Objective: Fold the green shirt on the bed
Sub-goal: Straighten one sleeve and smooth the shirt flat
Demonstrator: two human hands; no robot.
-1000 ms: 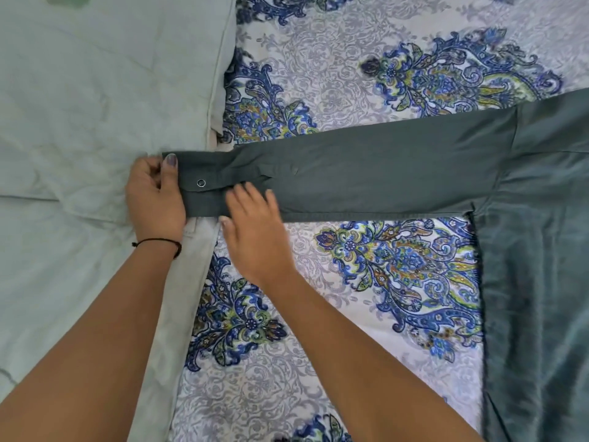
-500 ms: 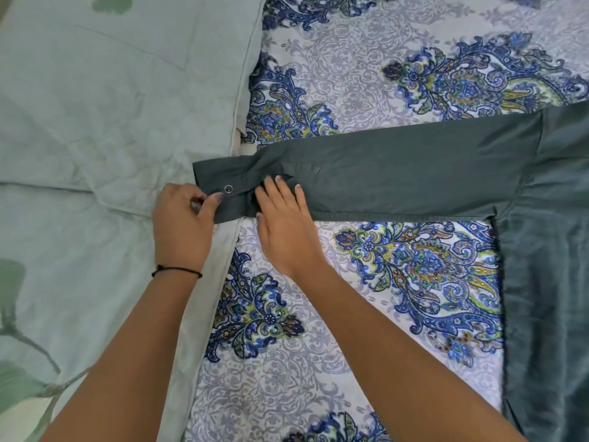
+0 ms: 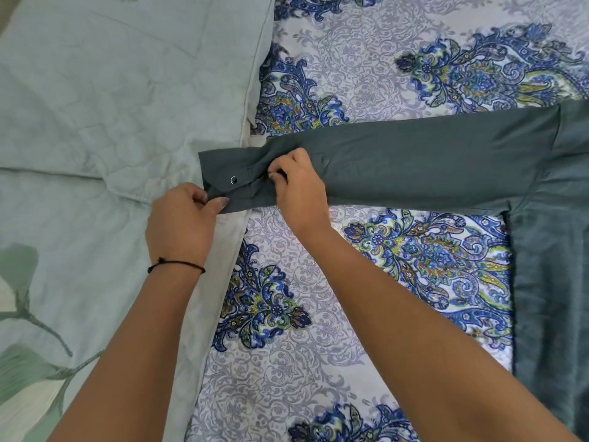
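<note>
Bedding consists of a paisley-printed sheet (image 3: 318, 346) with a pale green quilt (image 3: 95, 122) overlapping it at the left. Green shirt (image 3: 446, 161) lies flat on the sheet, with its body at the right edge of view. One sleeve stretches leftward, its cuff (image 3: 220, 169) resting partly on the quilt's edge. Left hand (image 3: 181, 224) pinches the cuff's near corner between thumb and fingers. Right hand (image 3: 299, 193) has its fingertips curled tight on a tuck of cloth just beside the cuff seam. Snap (image 3: 234, 179) on the cuff appears unfastened.

Risks, as judged:
- The cuff straddles the step between quilt and sheet, so any crease set there may come out crooked.
- A tug from both pinches could drag the sleeve and skew the shirt body.
- The open cuff may splay when released.

Writing — none legible; no brand or label visible.
</note>
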